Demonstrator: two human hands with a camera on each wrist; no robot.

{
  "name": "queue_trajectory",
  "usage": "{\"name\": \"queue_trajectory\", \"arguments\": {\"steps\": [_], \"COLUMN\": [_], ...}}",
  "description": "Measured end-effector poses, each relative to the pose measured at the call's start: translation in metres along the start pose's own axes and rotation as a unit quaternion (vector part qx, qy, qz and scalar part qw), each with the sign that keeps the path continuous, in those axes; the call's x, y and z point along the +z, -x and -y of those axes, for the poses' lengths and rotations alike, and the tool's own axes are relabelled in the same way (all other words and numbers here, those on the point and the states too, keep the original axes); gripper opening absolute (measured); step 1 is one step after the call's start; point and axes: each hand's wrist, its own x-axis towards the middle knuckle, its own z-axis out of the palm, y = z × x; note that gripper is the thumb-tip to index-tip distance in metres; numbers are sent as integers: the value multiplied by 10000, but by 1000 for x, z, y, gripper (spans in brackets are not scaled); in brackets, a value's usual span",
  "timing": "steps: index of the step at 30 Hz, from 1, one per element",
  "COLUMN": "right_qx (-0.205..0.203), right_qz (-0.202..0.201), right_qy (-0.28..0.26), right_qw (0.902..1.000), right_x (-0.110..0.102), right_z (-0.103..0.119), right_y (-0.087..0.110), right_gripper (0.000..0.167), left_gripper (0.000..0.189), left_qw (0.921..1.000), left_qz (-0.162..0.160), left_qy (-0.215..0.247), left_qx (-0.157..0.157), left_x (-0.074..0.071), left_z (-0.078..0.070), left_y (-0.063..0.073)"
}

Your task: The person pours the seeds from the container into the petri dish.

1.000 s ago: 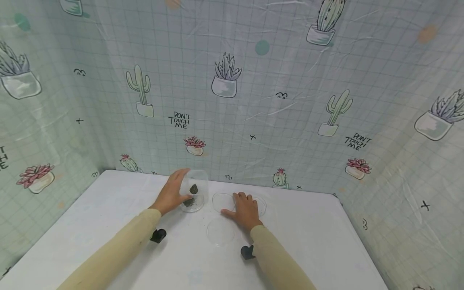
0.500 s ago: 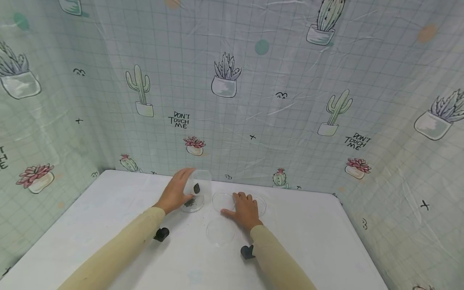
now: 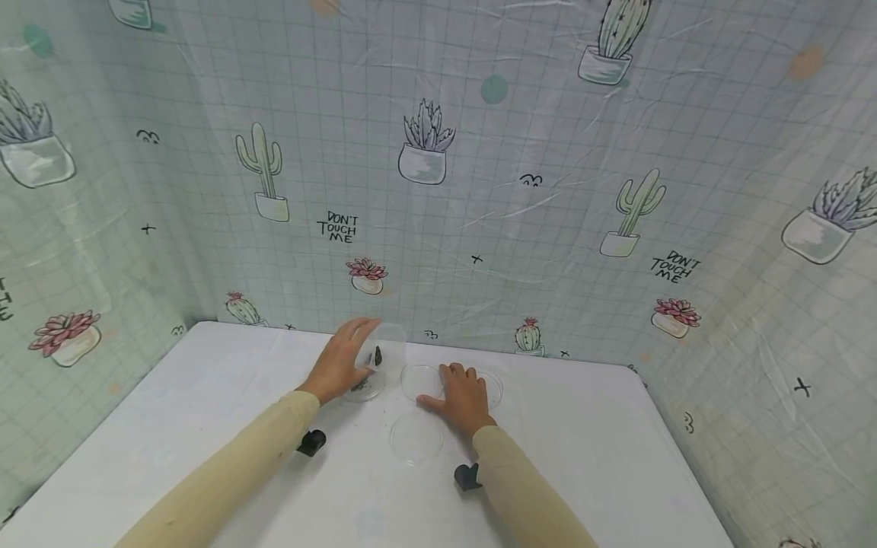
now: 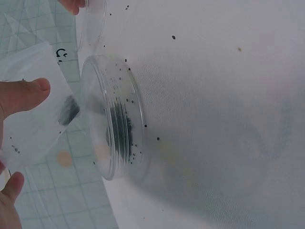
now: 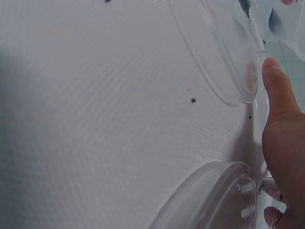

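Observation:
My left hand (image 3: 337,367) pinches a small clear plastic bag (image 3: 394,344) with a clump of dark granules (image 4: 70,110) in its lower corner. The bag is tilted above a clear petri dish (image 4: 98,164), where a dark heap of the same granules (image 4: 121,131) lies. In the left wrist view the thumb (image 4: 29,94) lies flat across the bag. To the right, my right hand (image 3: 466,399) rests among clear round dishes, thumb and fingers spread. One lies left of it, a petri dish (image 3: 409,373), and another, a dish (image 3: 496,390), is partly hidden behind the fingers.
Nearer on the white table (image 3: 370,487) lies another clear round dish (image 3: 416,439). Stray granules (image 4: 173,37) are scattered on the cloth around the dishes. A cactus-print curtain (image 3: 438,228) stands directly behind the table's far edge.
The left hand has shifted to the right with the bag, which has turned so its dark clump looks narrower. The right hand has stayed in place.

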Motion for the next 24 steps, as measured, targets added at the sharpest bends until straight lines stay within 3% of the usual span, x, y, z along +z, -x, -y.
{"name": "queue_trajectory", "arguments": {"steps": [14, 24], "right_qx": [55, 45], "right_qz": [100, 66], "right_qy": [60, 49], "right_qw": [9999, 10000], "right_x": [1, 4], "right_z": [0, -1], "right_y": [-2, -3], "right_gripper": [86, 86], "left_gripper": [96, 97], "left_qw": [9997, 9985], "left_qz": [126, -94], "left_qy": [-104, -230], "left_qx": [157, 478], "left_x": [3, 9], "left_z": [-6, -9], "left_y": [-4, -7]}}
